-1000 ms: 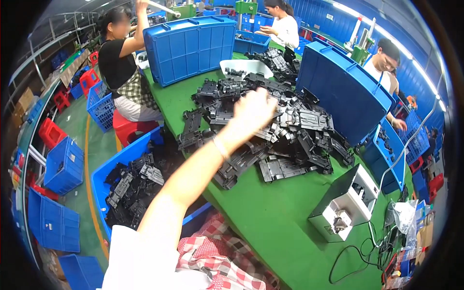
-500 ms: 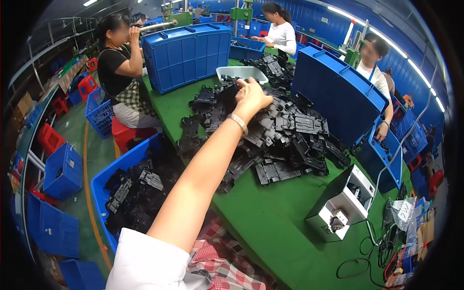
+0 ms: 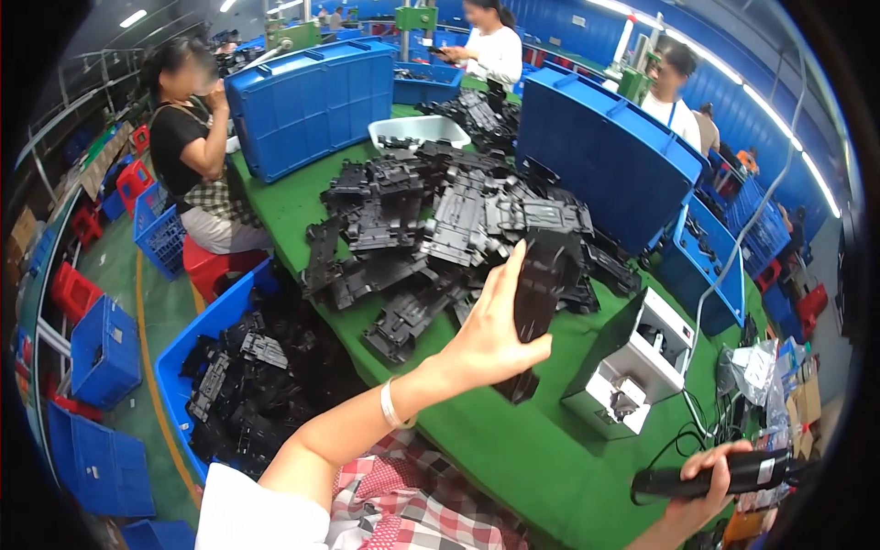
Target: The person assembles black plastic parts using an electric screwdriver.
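My left hand [image 3: 486,339], a bracelet at its wrist, is closed on a long black plastic chassis part [image 3: 543,289], tilted up over the green table. Behind it spreads a heap of similar black chassis parts [image 3: 458,215]. At the lower right, my right hand [image 3: 708,478] wraps round a black electric screwdriver [image 3: 761,469], lying roughly level. Between my hands stands a small silver and black box-shaped machine [image 3: 610,403], likely a screw feeder.
A deep blue bin [image 3: 197,339] of black parts stands left of the table [image 3: 513,467]. Upturned blue bins [image 3: 312,110] and a pale tray [image 3: 417,128] sit beyond the heap. Cables [image 3: 683,445] and plastic bags [image 3: 747,371] lie at right. Several people work around.
My left hand has drawn back from the heap toward me, now holding a chassis part. My right hand has come into view at the lower right with the screwdriver.
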Available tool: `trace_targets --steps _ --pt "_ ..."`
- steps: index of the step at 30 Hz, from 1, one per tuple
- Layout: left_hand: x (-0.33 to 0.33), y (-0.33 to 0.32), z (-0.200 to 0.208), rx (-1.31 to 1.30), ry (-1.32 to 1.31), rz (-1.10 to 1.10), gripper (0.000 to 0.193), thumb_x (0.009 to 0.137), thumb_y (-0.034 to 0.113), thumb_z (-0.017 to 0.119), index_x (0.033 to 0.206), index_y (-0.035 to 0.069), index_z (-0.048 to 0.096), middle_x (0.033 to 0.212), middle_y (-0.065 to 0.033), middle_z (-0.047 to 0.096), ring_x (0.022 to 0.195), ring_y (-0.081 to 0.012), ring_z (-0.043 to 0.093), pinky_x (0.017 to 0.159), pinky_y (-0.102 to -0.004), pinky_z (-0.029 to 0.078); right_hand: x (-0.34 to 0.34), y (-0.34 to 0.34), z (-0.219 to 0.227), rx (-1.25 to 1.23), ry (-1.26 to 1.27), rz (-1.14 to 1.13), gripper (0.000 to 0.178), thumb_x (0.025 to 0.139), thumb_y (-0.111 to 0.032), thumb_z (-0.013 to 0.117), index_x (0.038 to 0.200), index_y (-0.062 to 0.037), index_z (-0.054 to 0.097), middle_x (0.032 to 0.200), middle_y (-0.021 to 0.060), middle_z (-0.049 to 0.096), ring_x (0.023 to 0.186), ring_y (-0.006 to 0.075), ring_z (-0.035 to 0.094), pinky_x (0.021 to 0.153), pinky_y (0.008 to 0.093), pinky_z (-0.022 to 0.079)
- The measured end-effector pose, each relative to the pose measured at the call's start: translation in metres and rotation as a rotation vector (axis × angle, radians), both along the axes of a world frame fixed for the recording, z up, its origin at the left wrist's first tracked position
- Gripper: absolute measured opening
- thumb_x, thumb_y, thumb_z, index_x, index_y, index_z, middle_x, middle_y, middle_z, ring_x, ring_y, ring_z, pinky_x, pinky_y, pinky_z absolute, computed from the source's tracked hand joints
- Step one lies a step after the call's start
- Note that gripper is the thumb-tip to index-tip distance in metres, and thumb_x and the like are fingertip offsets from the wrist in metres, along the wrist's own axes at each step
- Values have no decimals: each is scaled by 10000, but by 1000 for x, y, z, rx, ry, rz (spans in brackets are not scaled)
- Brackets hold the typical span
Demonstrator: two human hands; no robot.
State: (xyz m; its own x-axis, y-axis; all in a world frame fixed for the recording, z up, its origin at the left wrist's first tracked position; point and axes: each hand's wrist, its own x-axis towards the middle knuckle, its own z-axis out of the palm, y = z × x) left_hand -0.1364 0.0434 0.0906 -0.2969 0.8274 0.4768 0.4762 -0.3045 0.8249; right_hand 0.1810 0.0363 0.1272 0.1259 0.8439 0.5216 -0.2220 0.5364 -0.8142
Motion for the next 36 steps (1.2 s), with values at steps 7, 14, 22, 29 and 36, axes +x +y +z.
trace_targets --steps 7,14,22,29,36 --pt "43 -40 -56 -563 -1418 -721 660 682 -48 424 1314 60 266 1182 -171 417 1108 -314 484 834 -562 471 -74 31 4 190 98 -179 320 749 3 518 1047 4 401 637 85 489 476 165 474 489 276 425" --pt "80 -46 -90 -716 -1310 -679 394 863 220 582 1159 -3 447 983 -95 589 851 -163 603 714 -266 506 -83 48 -12 184 -169 -232 297 748 99 513 1012 21 403 669 90 518 532 155 538 542 273 461" --pt "91 -43 -113 -588 -1074 -543 336 880 200 553 1110 -32 472 964 -106 607 812 -125 593 694 -260 490 -71 87 -7 -115 -68 -59 236 765 55 545 969 15 434 664 62 501 510 148 521 480 274 454" --pt "87 -41 -109 -606 -1092 -561 304 893 203 525 1084 -29 479 907 -93 631 787 -122 600 702 -265 494 -76 55 -8 -163 -95 25 253 750 38 532 982 14 435 668 68 493 482 158 493 463 276 443" --pt "92 -40 -116 -595 -967 -527 323 884 219 538 1071 -41 491 920 -77 604 786 -96 557 692 -243 468 -84 35 -22 -103 14 96 258 751 -7 531 991 -15 434 634 70 472 467 154 465 458 267 412"
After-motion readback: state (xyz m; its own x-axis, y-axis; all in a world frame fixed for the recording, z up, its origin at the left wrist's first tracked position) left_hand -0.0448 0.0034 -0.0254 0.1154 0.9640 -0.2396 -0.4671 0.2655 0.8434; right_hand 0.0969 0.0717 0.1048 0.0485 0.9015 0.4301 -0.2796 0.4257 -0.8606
